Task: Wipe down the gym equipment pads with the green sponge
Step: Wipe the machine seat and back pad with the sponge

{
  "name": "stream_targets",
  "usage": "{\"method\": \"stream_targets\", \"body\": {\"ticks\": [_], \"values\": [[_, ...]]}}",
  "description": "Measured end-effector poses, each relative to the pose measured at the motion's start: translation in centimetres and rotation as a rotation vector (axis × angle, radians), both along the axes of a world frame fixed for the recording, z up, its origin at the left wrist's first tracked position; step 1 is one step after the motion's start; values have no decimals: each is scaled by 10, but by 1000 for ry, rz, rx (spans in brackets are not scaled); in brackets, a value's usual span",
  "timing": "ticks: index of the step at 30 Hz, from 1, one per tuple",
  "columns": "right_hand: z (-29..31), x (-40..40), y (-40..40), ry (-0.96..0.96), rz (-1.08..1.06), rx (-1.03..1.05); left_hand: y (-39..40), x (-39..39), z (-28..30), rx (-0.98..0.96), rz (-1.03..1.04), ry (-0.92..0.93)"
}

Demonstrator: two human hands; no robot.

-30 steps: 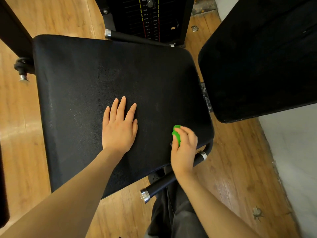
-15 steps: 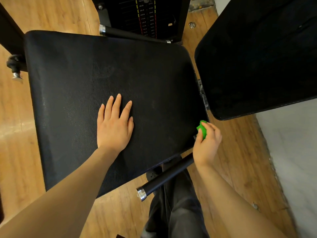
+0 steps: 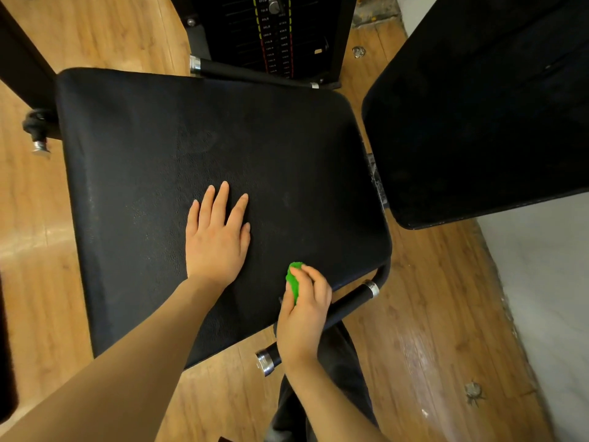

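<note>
Two hands work a black seat pad (image 3: 159,186): the right hand (image 3: 302,317) curls its fingers (image 3: 314,282) over a green sponge (image 3: 293,282), pinching it against the pad's near edge, beside a black handle bar (image 3: 350,301). Bright green and bunched, the sponge shows only past the fingertips. Left hand (image 3: 216,244) lies flat on the pad, fingers straight and slightly spread, holding nothing. A second black pad (image 3: 478,116) stands at right, above the wood floor (image 3: 430,330).

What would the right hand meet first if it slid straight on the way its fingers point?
Probably only bare seat pad: the right hand with the green sponge points up-left, passing beside the left hand.
</note>
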State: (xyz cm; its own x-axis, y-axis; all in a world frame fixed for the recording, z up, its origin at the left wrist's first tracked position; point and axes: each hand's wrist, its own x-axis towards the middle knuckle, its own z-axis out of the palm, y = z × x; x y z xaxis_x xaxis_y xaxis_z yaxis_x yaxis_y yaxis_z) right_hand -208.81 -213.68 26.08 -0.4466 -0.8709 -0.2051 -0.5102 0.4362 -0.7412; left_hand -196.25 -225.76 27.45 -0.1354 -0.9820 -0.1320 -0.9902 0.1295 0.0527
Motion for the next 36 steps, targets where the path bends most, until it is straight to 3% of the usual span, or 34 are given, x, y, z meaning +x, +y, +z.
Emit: {"method": "stream_targets", "body": {"ticks": [9,17,24,32,36], "values": [[20,-27,-39,-61,-12,25,-14,-9,24,152,60,73],[32,-53,-131,-1,10,72,-56,-25,52,185,-33,96],[25,-56,-147,58,40,119,-78,-28,61,203,-86,143],[13,-35,-125,69,-124,174,-89,-17,42,294,-256,159],[7,-12,-124,114,-302,159,-93,-7,30,290,-401,179]]}}
